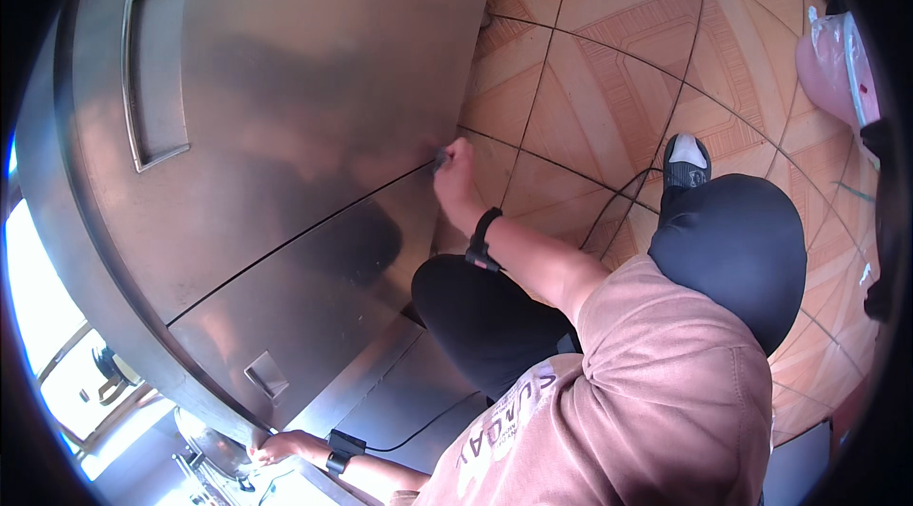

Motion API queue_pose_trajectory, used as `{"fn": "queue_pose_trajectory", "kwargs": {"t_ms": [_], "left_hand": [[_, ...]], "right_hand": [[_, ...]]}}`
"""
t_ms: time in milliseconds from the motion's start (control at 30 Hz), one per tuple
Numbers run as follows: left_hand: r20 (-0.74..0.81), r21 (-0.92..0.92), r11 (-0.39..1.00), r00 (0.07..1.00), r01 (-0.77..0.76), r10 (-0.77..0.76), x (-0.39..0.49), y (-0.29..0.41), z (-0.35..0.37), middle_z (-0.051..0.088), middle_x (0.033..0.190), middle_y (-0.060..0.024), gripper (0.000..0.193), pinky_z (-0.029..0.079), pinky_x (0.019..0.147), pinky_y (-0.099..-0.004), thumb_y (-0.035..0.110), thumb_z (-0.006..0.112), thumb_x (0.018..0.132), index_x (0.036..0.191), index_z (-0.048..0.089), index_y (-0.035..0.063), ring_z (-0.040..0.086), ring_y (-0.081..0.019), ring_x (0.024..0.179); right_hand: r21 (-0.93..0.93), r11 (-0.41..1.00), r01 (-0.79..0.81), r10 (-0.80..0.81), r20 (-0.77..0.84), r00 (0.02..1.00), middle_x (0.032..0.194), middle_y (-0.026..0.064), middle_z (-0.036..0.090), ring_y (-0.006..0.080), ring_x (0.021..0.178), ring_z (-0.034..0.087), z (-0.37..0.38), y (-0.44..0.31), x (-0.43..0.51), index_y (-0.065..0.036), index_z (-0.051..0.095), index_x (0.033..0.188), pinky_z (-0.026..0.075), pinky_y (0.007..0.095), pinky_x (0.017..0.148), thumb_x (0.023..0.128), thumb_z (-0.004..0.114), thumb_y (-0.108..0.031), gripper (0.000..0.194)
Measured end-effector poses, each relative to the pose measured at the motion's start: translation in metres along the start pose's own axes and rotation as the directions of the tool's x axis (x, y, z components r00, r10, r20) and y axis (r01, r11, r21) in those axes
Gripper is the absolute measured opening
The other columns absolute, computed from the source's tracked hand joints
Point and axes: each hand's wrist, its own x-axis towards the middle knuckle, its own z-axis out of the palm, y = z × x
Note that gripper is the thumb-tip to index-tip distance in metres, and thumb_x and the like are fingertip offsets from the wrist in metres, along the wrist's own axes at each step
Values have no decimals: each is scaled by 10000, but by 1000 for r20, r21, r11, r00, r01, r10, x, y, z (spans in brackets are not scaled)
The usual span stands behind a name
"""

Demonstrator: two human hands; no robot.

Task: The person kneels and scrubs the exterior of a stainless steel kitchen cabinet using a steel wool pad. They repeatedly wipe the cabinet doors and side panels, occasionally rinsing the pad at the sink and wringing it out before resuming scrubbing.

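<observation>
At the right edge of the large stainless steel cabinet front, my right hand is closed round a small dark grey object, too blurred to name. That hand is beside the seam between two steel panels. My left hand rests at the steel counter's rim, lower left, beside a shiny rounded metal vessel. Its fingertips are partly hidden, so what it grips is unclear. Black bands are on both wrists, and a small black box with a cable is by the left one.
Two recessed handles are set in the steel panels. My bent knees and one shoe are over the tiled floor, where a dark cable lies. A pink container with clear plastic stands far right.
</observation>
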Motion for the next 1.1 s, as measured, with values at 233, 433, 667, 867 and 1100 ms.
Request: {"fn": "queue_pose_trajectory", "kwargs": {"t_ms": [233, 433, 667, 867, 1100], "left_hand": [[12, 9, 999, 999, -31, 31, 3, 6, 3, 709, 947, -215, 434, 555, 853, -471, 268, 457, 1011, 943, 754, -41, 669, -339, 891], [8, 11, 999, 999, -49, 49, 5, 10, 7, 713, 916, -214, 439, 565, 827, -468, 264, 456, 1009, 924, 757, -44, 676, -336, 859], [17, 25, 998, 998, -61, 61, 10, 10, 8, 718, 880, -212, 446, 577, 796, -464, 260, 455, 1007, 903, 761, -47, 684, -333, 820], [88, 252, 951, 983, -178, 161, 19, -20, -11, 693, 1078, -246, 405, 578, 909, -499, 237, 413, 1084, 1071, 701, -48, 684, -375, 981], [45, 165, 986, 999, 7, -15, -11, 10, -2, 649, 1130, -223, 328, 563, 932, -497, 191, 471, 1083, 1123, 688, -50, 664, -361, 1029]], "right_hand": [[96, 993, 62, -57, -56, 997, 991, 183, 516, 358, 929, 549, 0, -32, 14, -10, 476, 974, 475, 432, 848, 946, 508, 139, 155], [88, 970, 229, -224, -56, 973, 963, 153, 502, 292, 903, 536, 3, -67, 6, -24, 492, 988, 484, 387, 847, 971, 541, 120, 153], [174, 953, 247, -239, -67, 969, 991, 172, 500, 354, 909, 545, 6, -49, -2, -26, 523, 994, 485, 424, 885, 907, 543, 138, 187], [169, 955, 246, -251, 10, 968, 992, 173, 511, 366, 939, 540, 2, -84, -20, -28, 527, 997, 475, 439, 887, 975, 536, 94, 124], [193, 718, 669, -695, 146, 704, 1108, 200, 587, 418, 1018, 590, 1, -118, -39, -69, 597, 1025, 512, 509, 913, 861, 629, 122, 254]]}}
